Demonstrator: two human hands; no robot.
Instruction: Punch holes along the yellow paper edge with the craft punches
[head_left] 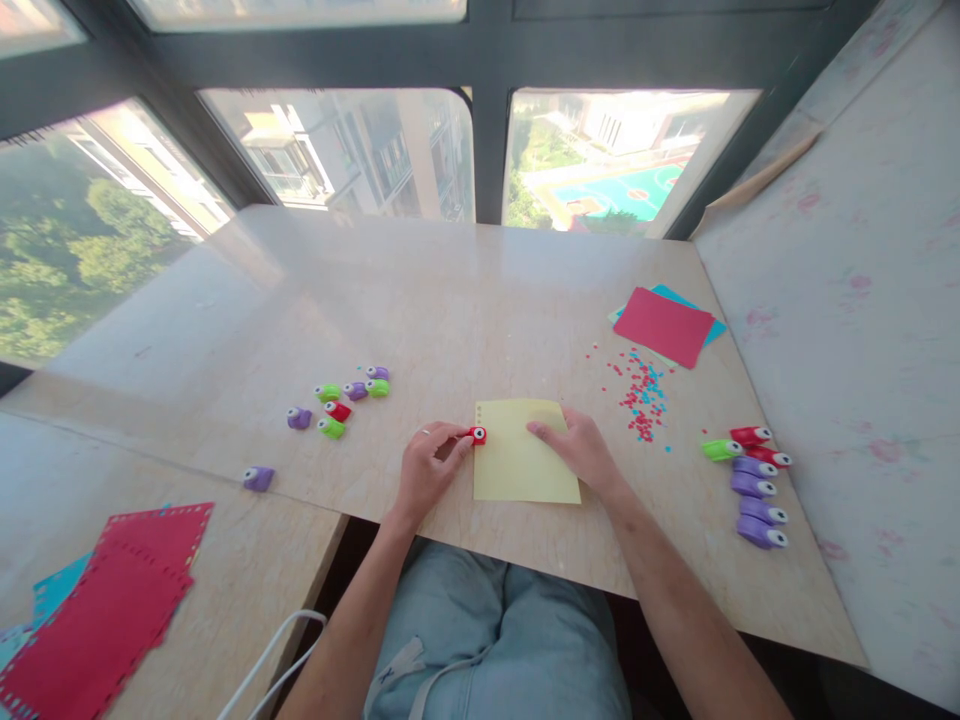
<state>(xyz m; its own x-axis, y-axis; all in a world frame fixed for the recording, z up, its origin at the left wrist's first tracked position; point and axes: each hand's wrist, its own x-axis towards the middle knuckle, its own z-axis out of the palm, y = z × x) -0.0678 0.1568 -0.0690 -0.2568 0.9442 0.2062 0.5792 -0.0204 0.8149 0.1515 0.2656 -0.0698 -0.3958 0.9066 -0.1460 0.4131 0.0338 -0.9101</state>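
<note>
A pale yellow sheet of paper (525, 465) lies on the table in front of me, with a few small punched shapes near its upper left corner. At its left edge sits a small red craft punch (478, 435), pinched between the thumb and fingers of my left hand (429, 465). My right hand (577, 447) grips the sheet's right edge, thumb on top and the other fingers hidden beneath or behind the paper.
Several purple, green and red punches (334, 410) lie to the left, more punches (757, 485) to the right. Red and blue confetti (645, 395) is scattered below stacked coloured sheets (664, 325). Red sheets with punched edges (97, 620) and a white cable (277, 640) are at lower left.
</note>
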